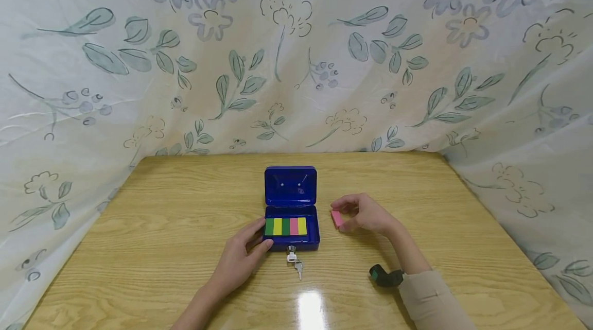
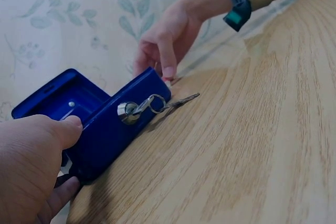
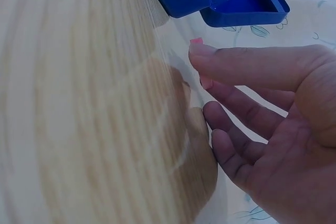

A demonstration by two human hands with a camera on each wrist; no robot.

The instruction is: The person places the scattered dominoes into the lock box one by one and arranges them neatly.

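A small blue metal cash box [image 1: 313, 226] stands on the table with its lid [image 1: 291, 186] raised. Inside, a row of green, yellow and pink rectangular blocks [image 1: 285, 226] lies side by side, with bare floor at the row's right. My left hand [image 1: 238, 258] grips the box's left side, its thumb [image 2: 69, 131] at the front corner. Right of the box, my right hand [image 1: 368, 214] pinches a pink block [image 1: 336, 219] between thumb and fingers, at or just above the tabletop. In the right wrist view the thumb covers most of that pink block [image 3: 206, 82].
A key [image 2: 140, 107] sits in the front lock, with a second key [image 1: 299, 270] hanging from its ring over the table. The wooden table [image 1: 185, 201] meets a floral cloth [image 1: 296, 88] behind and at both sides. A black wrist device [image 1: 386, 276] is on the right wrist.
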